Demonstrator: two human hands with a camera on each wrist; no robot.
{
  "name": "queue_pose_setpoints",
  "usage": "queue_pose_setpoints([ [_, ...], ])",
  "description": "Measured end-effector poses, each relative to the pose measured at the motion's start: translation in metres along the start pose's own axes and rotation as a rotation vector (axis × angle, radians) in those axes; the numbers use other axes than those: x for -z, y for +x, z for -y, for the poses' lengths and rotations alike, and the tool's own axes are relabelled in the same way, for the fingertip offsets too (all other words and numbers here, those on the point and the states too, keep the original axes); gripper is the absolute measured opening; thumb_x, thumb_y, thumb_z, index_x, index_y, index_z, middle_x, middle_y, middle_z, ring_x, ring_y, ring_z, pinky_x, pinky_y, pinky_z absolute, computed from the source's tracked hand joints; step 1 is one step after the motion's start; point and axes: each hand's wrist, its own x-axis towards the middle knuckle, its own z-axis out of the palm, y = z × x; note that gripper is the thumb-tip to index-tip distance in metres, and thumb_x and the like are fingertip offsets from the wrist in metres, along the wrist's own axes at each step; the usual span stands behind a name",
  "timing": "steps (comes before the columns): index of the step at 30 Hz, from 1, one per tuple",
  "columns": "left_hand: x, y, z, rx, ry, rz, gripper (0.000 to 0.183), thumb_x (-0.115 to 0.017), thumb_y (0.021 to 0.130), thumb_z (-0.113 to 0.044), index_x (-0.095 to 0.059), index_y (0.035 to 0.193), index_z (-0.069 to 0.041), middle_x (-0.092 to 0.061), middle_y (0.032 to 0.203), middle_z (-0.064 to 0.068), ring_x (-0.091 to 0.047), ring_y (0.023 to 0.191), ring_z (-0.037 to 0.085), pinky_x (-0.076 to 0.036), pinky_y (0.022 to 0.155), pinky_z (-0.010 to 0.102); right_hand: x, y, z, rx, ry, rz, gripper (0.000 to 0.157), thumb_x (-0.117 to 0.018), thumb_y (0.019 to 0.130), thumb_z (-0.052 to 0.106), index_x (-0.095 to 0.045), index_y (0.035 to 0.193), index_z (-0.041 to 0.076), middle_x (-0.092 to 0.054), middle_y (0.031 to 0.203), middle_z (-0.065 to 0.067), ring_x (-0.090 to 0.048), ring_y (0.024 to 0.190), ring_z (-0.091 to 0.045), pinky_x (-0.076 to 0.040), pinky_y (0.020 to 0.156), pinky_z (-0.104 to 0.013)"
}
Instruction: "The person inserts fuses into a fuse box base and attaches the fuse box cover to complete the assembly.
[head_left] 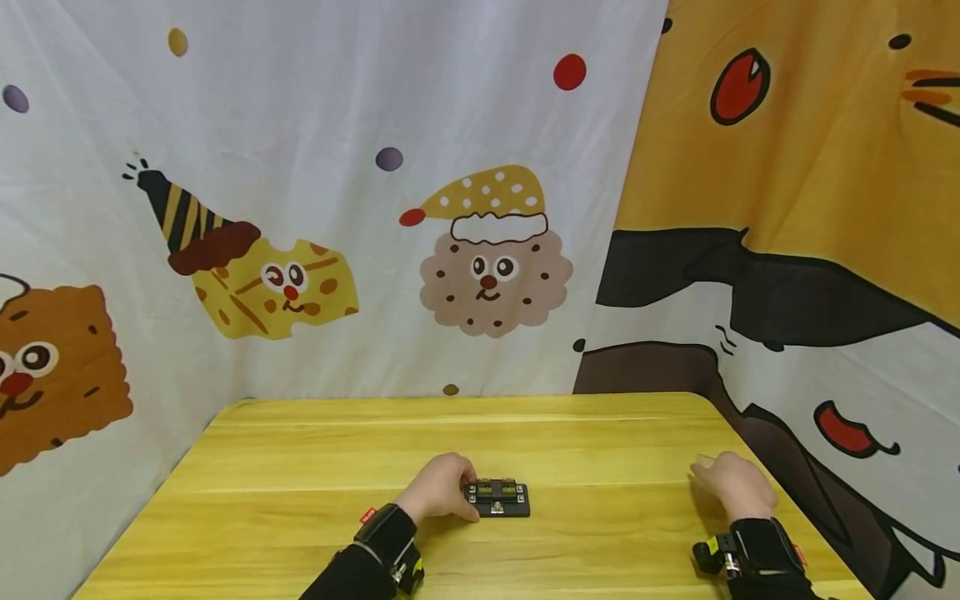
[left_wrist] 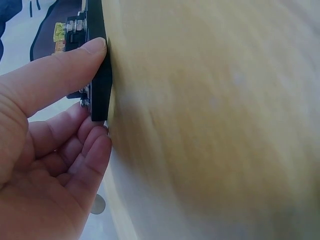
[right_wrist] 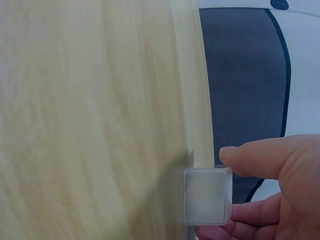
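Near the middle of the table, my left hand (head_left: 442, 487) grips the left end of a black fuse block (head_left: 498, 500) that lies flat on the wood. Metal screw terminals and small coloured see-through fuses stand on its top. In the left wrist view the thumb presses the near edge of the block (left_wrist: 102, 90), with the fingers curled around its end. Over the table's right side, my right hand (head_left: 738, 483) holds a clear plastic cover (right_wrist: 205, 196), boxy with rounded corners. Its thumb lies along one edge of the cover and the fingers curl behind.
The wooden table (head_left: 360, 442) has rounded far corners, and its right edge runs just beyond my right hand. A white cloth (head_left: 322, 125) printed with cartoon biscuits and cheese hangs behind it. On the right hangs a yellow, grey and white printed cloth (head_left: 825, 167).
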Motion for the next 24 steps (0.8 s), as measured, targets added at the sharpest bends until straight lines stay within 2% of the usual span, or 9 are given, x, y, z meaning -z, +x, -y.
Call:
queue_pose_setpoints([
  [6,0.002,-0.001,-0.002,-0.002,-0.012,0.001,0.041,-0.095,0.062,-0.019,-0.071,0.094,-0.007,-0.063,0.086,-0.002,-0.054,0.075,0.011,-0.05,0.073,0.032,0.002,0.0,0.002,0.02,-0.002,-0.024,0.059,-0.045,0.097,0.042,-0.061,0.11,-0.013,-0.058,0.091,-0.024,-0.052,0.076,-0.033,-0.044,0.061,-0.043],
  [11,0.003,-0.002,-0.002,-0.019,0.003,-0.012,0.042,-0.095,0.062,-0.019,-0.071,0.094,-0.007,-0.063,0.086,-0.002,-0.054,0.075,0.011,-0.05,0.073,0.031,0.003,-0.001,0.01,0.041,-0.008,-0.048,0.06,-0.052,0.096,0.043,-0.06,0.111,-0.014,-0.055,0.086,-0.021,-0.051,0.075,-0.033,-0.045,0.062,-0.045],
  [13,0.003,-0.002,-0.002,-0.025,0.011,-0.02,0.042,-0.095,0.061,-0.019,-0.071,0.093,-0.007,-0.063,0.086,-0.002,-0.054,0.075,0.01,-0.05,0.072,0.031,0.004,-0.002,0.015,0.066,-0.006,-0.061,0.061,-0.055,0.096,0.044,-0.058,0.112,-0.014,-0.056,0.089,-0.024,-0.052,0.077,-0.035,-0.046,0.063,-0.049],
  [17,0.002,-0.002,-0.002,-0.022,0.013,-0.019,0.042,-0.096,0.061,-0.019,-0.071,0.093,-0.007,-0.063,0.086,-0.002,-0.054,0.075,0.01,-0.05,0.073,0.031,0.005,-0.002,0.023,0.162,-0.006,-0.103,0.06,-0.056,0.095,0.04,-0.056,0.115,-0.017,-0.059,0.11,-0.035,-0.058,0.09,-0.045,-0.049,0.072,-0.058],
  [24,0.002,-0.003,-0.002,-0.011,0.002,-0.013,0.042,-0.095,0.061,-0.019,-0.071,0.094,-0.007,-0.063,0.087,-0.001,-0.054,0.075,0.011,-0.05,0.073,0.031,-0.001,-0.002,0.042,0.24,0.004,-0.156,0.058,-0.057,0.094,0.034,-0.055,0.123,-0.016,-0.056,0.121,-0.037,-0.055,0.105,-0.053,-0.048,0.081,-0.059],
])
